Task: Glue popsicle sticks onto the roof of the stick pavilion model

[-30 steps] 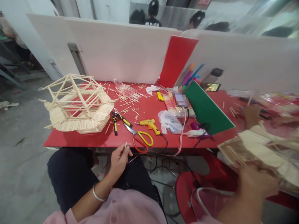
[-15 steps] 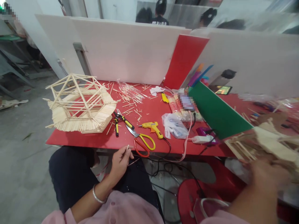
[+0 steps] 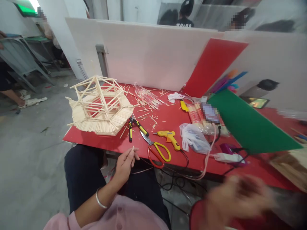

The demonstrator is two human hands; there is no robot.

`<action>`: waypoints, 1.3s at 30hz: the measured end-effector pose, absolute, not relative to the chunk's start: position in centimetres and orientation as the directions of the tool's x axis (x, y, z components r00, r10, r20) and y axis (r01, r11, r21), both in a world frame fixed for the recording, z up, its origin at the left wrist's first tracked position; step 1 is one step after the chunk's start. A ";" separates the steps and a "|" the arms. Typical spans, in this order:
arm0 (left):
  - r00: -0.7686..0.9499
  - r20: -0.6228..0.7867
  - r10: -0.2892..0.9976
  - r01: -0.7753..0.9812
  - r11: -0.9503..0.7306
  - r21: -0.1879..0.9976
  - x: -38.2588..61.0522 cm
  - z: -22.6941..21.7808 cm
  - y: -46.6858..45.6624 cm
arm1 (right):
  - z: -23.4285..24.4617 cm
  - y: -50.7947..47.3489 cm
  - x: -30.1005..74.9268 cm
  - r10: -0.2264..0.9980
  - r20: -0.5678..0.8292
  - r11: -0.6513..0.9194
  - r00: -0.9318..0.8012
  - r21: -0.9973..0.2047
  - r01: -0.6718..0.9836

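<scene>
My left hand (image 3: 126, 163) rests over my lap at the near edge of the red table (image 3: 168, 119), fingers pinched on a thin wooden stick (image 3: 132, 150) that points up. My right hand (image 3: 236, 198) is low at the right, smeared by motion, so its fingers cannot be read. A stick-built hexagonal frame (image 3: 100, 107) stands on the table's left end. Part of a second stick structure (image 3: 291, 164) shows at the right edge, apart from my right hand.
Near my left hand lie pliers (image 3: 134, 125), yellow-handled scissors (image 3: 158, 152) and a yellow glue gun (image 3: 169, 137) with its cable hanging off the table. A plastic bag (image 3: 194, 138), a green board (image 3: 249, 126), a red board (image 3: 213, 68) and scattered sticks are further back. White partitions close the far side.
The view has swung left. My right hand has come off the second stick structure and dropped lower, now blurred. My left hand keeps its stick in about the same place.
</scene>
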State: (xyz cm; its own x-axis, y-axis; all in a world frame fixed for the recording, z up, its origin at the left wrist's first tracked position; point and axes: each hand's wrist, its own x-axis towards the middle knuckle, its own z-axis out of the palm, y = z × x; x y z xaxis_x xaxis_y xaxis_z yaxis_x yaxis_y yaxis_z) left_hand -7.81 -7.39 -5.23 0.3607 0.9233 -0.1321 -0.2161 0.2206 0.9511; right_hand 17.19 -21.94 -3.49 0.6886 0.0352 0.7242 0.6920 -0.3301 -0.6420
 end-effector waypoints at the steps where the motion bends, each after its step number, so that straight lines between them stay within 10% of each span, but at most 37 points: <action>1: 0.350 -0.172 0.921 -0.248 0.268 0.931 -7.9 -5.0 -7.1 | -4.1 -20.5 13.6 0.156 0.668 -0.257 0.727 -0.683 0.683; 4: 0.321 -0.275 0.906 -0.386 0.390 0.836 -8.1 -4.3 -6.2 | -5.2 -16.3 3.9 0.730 0.512 0.021 0.453 -0.679 0.734; 7: 0.331 -0.329 0.884 -0.494 0.460 0.738 -8.4 -3.4 -5.5 | -5.6 -13.4 -1.1 0.845 0.442 0.145 0.303 -0.733 0.665; 17: 0.292 -0.347 0.891 -0.539 0.453 0.710 -9.8 -1.2 -4.6 | -3.2 -12.1 1.0 0.839 0.326 0.169 0.436 -0.917 0.361; 25: 0.304 -0.243 0.921 -0.500 0.371 0.783 -10.9 0.3 -4.7 | -3.1 -10.9 1.6 0.900 0.124 0.232 0.419 -0.948 -0.218; 39: 0.320 -0.202 0.926 -0.514 0.349 0.784 -10.3 1.7 -4.9 | -2.8 -10.7 0.8 0.881 0.241 0.280 0.407 -0.959 -0.038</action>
State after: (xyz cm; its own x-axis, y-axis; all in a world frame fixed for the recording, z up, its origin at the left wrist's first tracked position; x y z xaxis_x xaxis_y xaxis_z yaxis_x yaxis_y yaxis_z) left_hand -10.35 -4.86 1.70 0.3199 0.9257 -0.2020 -0.5141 0.3487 0.7836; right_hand 0.80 -10.66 -2.76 0.4071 0.8810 0.2412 -0.0383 0.2802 -0.9592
